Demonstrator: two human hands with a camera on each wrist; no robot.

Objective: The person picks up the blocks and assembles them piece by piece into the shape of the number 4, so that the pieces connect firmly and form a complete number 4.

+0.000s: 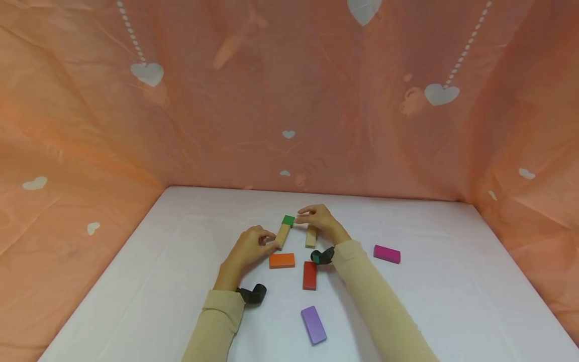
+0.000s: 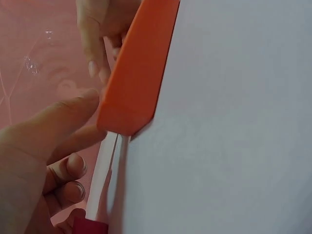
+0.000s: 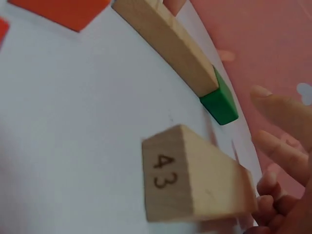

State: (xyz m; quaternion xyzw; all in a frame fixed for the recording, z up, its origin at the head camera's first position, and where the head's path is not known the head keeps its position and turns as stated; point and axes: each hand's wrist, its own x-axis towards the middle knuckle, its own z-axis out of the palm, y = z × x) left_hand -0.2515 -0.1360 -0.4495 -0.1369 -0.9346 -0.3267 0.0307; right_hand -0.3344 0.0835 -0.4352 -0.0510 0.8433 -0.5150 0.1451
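Observation:
A plain wooden block lies lengthwise on the white table, with a small green block against its far end. Thumb and index finger of my left hand are extended to the wooden block's near end; in the left wrist view the orange block partly hides these fingertips. My right hand hovers just right of the green block, a small gap between its extended fingertips and that block. Beneath the right hand lies a second wooden block, marked 43 on its end.
The orange block lies flat in front of the left hand. Nearer are a red block and a purple block. A magenta block lies to the right. An orange curtain with white hearts hangs behind the table.

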